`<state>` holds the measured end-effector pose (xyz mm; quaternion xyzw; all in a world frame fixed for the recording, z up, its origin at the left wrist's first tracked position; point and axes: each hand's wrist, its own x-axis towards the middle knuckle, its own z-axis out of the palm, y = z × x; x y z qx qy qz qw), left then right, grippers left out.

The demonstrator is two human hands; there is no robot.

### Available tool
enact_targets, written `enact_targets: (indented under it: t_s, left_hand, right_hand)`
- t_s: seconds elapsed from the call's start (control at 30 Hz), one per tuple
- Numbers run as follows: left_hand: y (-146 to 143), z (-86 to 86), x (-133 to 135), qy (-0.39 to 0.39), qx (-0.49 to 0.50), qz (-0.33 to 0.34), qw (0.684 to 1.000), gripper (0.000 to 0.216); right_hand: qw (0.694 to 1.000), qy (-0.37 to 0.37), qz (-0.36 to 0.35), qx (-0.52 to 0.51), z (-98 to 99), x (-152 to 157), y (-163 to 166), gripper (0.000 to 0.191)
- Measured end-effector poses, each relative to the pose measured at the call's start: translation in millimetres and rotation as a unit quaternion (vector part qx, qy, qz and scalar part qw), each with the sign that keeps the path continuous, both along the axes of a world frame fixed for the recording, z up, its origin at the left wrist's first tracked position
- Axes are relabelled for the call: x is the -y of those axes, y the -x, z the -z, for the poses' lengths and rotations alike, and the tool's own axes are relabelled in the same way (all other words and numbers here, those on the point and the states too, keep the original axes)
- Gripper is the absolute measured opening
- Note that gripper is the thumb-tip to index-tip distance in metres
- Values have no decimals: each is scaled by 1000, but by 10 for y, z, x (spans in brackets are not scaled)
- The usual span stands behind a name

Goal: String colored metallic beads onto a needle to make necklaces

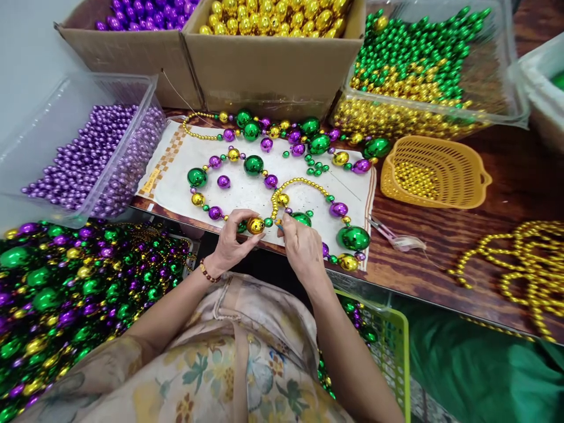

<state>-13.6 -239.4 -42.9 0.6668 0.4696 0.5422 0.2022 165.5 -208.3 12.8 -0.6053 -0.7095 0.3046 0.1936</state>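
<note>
My left hand (233,244) pinches a large gold bead (255,225) between thumb and forefinger, with its hole facing right. A small green bead (268,222) sits directly beside that gold bead. My right hand (302,244) is closed in a pinch just to the right; what its fingertips hold is too small to make out. Around both hands a bead necklace (353,238) of green, purple and gold beads curves over a white cloth (171,176). Its run of small gold beads (299,181) arches behind my right hand. A loose purple bead (224,181) lies inside the left loop.
Finished-looking strands (319,144) lie along the cloth's back edge. Behind stand cardboard boxes (264,70) and a clear bin (497,111) of beads. A yellow basket (471,182), snips (383,229) and gold bead strings (520,264) are rightward. A purple-bead bin (145,94) stands left.
</note>
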Motion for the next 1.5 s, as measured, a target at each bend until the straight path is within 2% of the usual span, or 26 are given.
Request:
enact_targets:
  t_s: [0.33, 0.53, 0.73, 1.0, 1.33, 1.5]
  left_hand:
    - [-35, -71, -12, -53, -60, -2, 997, 42]
    - [-34, -83, -9, -55, -74, -7, 996, 40]
    - [-41, -99, -13, -63, -89, -9, 994, 38]
    - [-40, -75, -14, -72, -81, -4, 994, 39]
    - [-32, -65, -8, -65, -87, 0, 994, 39]
    - [2, -97, 2, -58, -69, -3, 996, 32]
  right_hand:
    - [999, 29, -11, -40, 2, -13, -52, 63]
    - [996, 42, 13, -71, 35, 11, -61, 66]
    - [998, 52, 9, 22, -4, 3, -15, 62]
    - [993, 27, 15, 116, -84, 1, 31, 57]
    - [988, 62, -15, 139, -150, -29, 9, 57]
    - [995, 39, -25, 86, -116, -63, -91, 63]
